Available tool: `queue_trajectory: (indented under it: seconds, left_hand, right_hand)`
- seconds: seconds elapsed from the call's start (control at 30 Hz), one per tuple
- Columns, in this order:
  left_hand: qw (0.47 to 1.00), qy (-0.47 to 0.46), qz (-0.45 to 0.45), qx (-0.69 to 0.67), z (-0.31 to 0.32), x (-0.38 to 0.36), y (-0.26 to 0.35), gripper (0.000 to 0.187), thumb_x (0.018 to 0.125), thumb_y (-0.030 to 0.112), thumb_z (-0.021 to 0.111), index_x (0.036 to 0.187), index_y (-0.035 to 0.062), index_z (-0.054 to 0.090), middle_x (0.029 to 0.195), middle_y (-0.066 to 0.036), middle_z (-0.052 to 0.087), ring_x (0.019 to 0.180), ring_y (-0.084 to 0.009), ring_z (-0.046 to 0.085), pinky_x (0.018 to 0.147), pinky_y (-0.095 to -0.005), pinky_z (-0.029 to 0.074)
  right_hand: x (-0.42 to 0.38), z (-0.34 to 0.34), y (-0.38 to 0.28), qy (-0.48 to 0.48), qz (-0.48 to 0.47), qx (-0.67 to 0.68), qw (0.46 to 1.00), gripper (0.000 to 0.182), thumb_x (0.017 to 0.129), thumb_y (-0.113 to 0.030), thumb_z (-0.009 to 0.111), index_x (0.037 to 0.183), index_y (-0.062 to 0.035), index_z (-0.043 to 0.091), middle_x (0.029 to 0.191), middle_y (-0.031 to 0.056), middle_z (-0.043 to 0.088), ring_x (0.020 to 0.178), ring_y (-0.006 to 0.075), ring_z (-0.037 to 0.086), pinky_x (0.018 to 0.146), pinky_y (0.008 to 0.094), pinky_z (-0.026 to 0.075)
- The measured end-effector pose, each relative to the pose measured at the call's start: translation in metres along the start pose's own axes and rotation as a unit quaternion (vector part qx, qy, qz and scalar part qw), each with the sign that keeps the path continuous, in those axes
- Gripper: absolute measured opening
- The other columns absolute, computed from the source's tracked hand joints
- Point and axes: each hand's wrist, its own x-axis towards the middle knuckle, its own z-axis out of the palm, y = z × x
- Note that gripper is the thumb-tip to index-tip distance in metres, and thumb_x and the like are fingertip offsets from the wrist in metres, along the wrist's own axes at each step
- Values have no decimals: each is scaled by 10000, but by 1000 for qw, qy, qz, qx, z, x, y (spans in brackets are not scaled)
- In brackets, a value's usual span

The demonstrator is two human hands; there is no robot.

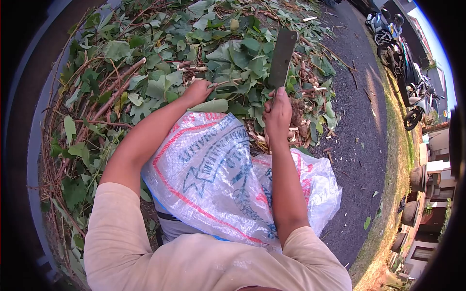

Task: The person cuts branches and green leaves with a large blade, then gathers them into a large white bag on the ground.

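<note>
A cleaver-like knife (283,59) stands with its broad blade pointing up and away, and my right hand (277,114) is closed round its handle. To the left, my left hand (196,92) grips a thin leafy stem (226,83) that reaches right into the foliage. Green leaves and cut branches (160,58) lie in a heap beyond and around both hands. A white woven plastic sack (208,169) with red and blue print covers my lap, below the hands. Pale chopped pieces of stem (293,133) lie beside and below my right hand.
Dark asphalt (357,145) runs along the right, with a grass strip (388,194) beyond it. Parked motorcycles (412,92) stand at the upper right. Plant pots (411,212) and house fronts are at the right edge. Long branches (114,97) lie at left.
</note>
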Motion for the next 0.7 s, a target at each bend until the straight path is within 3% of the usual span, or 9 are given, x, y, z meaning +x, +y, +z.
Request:
queue_trajectory:
  seconds: [0.07,0.27,0.37,0.5,0.57,0.7]
  left_hand:
    - [998,-29,-1,64,15,-1,-2,494,1075,489,567,1100,38,766,913,-273,731,891,-477,704,819,-555,539]
    - [996,-60,-27,60,22,5,-22,444,1072,439,585,1116,39,772,944,-285,732,890,-480,703,827,-556,539]
    - [995,-61,-28,72,21,1,-29,433,1073,420,584,1116,32,771,938,-292,729,890,-481,703,840,-550,539]
    - [993,-92,-41,64,-7,-3,-19,479,1049,451,615,1094,-6,754,972,-293,729,928,-465,706,875,-534,536]
    - [991,-99,-57,66,-33,-15,-8,502,1032,470,639,1114,-16,738,1005,-289,730,954,-451,709,886,-528,536]
    - [996,-2,-63,63,-79,-49,22,590,968,493,724,1307,17,640,1218,-263,702,1129,-413,682,988,-497,524]
  right_hand:
    - [-4,1,-29,32,-76,95,992,435,1161,-433,420,1027,-44,559,702,-18,476,577,55,410,512,241,333]
    - [-9,-1,-26,38,-117,11,992,427,1162,-412,421,1019,-38,569,678,-11,476,588,57,417,523,252,337]
    - [-4,-5,-9,33,-67,-81,994,472,1151,-430,445,997,-19,618,607,12,472,566,84,451,522,305,351]
    - [6,-14,32,19,-41,-92,995,505,1144,-470,450,1003,-16,621,613,7,481,557,84,449,521,301,348]
    - [5,-15,46,2,43,-62,997,495,1134,-527,449,1018,-67,589,685,-26,463,558,61,398,499,248,309]
    - [10,-16,54,-7,139,60,988,493,1118,-573,445,1065,-95,552,674,-16,448,501,78,378,466,252,284]
